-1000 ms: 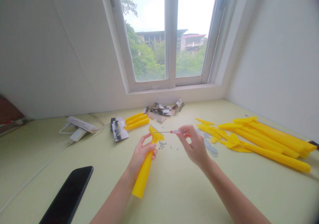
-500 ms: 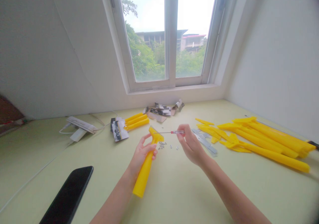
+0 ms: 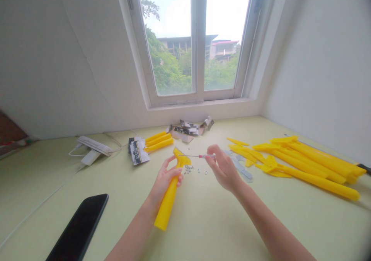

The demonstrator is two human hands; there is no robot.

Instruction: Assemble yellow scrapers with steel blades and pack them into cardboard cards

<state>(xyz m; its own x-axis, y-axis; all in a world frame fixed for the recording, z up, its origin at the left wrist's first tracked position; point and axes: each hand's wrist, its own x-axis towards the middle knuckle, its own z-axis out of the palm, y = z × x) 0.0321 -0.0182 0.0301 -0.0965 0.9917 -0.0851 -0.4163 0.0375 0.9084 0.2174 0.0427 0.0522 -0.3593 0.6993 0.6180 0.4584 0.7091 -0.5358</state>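
My left hand is wrapped round the neck of a yellow scraper, its wide head tilted up and its thick handle pointing down toward me. In my right hand is a small screwdriver with a red and clear handle, gripped between thumb and fingers. Its thin shaft lies level, with the tip at the scraper's head. Small screws and nuts lie in a loose group on the table just beyond my hands. Flat grey metal blades lie partly hidden behind my right hand.
Yellow scraper handles and head pieces are piled at the right. Packaged yellow scrapers and torn wrappers lie at the back. A black phone rests at the front left, a white power strip with cables behind it.
My right hand's fingers have shifted slightly round the screwdriver's handle. The left hand and the scraper stay in place, with the tip still at the scraper's head.
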